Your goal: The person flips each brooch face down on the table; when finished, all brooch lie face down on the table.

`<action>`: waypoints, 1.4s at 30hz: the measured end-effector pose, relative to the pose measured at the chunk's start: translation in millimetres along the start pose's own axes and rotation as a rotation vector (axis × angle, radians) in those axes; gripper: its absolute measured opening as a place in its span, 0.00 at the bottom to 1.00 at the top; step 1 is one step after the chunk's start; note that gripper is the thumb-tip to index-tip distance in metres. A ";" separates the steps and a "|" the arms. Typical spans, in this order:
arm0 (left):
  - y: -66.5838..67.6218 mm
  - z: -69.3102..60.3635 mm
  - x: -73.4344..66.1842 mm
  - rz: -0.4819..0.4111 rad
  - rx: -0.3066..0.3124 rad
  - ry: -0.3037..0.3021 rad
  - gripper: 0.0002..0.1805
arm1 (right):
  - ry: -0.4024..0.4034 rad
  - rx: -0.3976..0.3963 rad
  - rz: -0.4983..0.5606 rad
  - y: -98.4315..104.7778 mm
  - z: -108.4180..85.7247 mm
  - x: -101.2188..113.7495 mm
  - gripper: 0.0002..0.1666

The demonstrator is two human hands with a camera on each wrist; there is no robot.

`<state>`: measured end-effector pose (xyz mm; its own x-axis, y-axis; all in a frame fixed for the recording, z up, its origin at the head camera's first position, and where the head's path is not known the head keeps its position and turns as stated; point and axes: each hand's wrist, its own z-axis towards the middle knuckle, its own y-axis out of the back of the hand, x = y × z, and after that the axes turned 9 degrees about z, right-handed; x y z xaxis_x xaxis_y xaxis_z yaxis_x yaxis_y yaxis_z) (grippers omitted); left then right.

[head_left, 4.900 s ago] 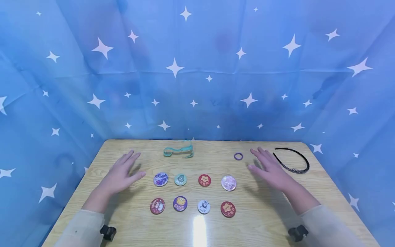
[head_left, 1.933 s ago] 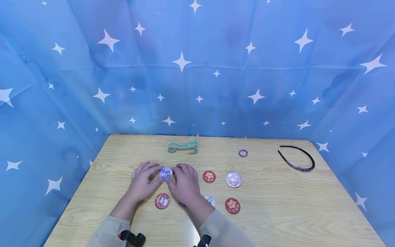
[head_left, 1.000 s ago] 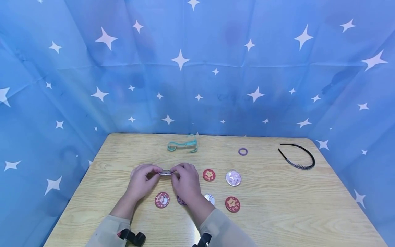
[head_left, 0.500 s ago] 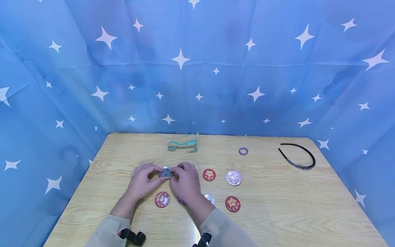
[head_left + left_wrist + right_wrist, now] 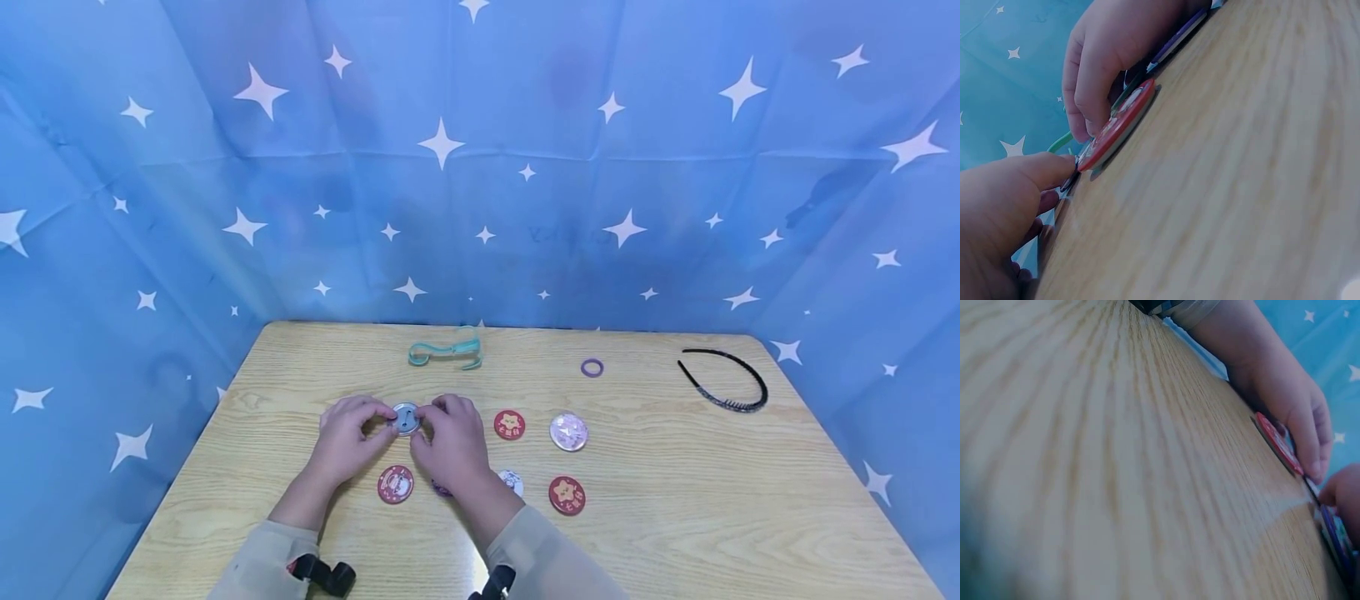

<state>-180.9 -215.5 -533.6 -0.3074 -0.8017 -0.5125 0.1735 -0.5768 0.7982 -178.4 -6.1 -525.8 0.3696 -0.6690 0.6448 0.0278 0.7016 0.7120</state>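
A round pin badge [image 5: 406, 418] lies with its silver back and pin facing up, between both hands near the table's left middle. My left hand [image 5: 348, 442] pinches its left rim with thumb and fingers; opposite, my right hand [image 5: 453, 443] pinches the right rim. Nearer to me is a red badge [image 5: 395, 484], face up, which also shows in the left wrist view between hands and camera. A purple badge [image 5: 441, 488] peeks out from under the right hand, and the right forearm partly covers a white badge [image 5: 512, 482]. The turquoise badge is hidden by the right hand.
Right of the hands lie a red star badge [image 5: 510, 425], a pink shiny badge [image 5: 569, 432] and another red star badge [image 5: 567, 496]. Farther back are a teal strap-like item [image 5: 446, 350], a purple ring [image 5: 592, 367] and a black headband [image 5: 731, 406]. A starry curtain [image 5: 480, 183] hangs behind.
Both hands came in from the table's sides and took hold of the blue-purple badge. It was tipped on edge and turned over, from picture side up to silver back up.
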 end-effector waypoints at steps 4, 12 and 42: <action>-0.3 -0.4 -0.7 0.001 -0.005 -0.005 0.11 | 0.000 -0.004 0.017 1.0 -0.2 0.0 0.20; -0.4 -0.5 -0.5 0.003 -0.009 -0.005 0.12 | 0.052 -0.013 -0.031 4.5 -2.3 2.7 0.19; 0.5 -1.2 -2.7 0.005 -0.036 0.014 0.19 | 0.048 -0.082 -0.148 49.4 -19.3 -36.8 0.21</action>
<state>-178.9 -213.8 -532.2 -0.2934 -0.8068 -0.5128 0.2087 -0.5775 0.7892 -172.8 57.9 -519.7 0.3994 -0.7557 0.5190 0.1601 0.6149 0.7721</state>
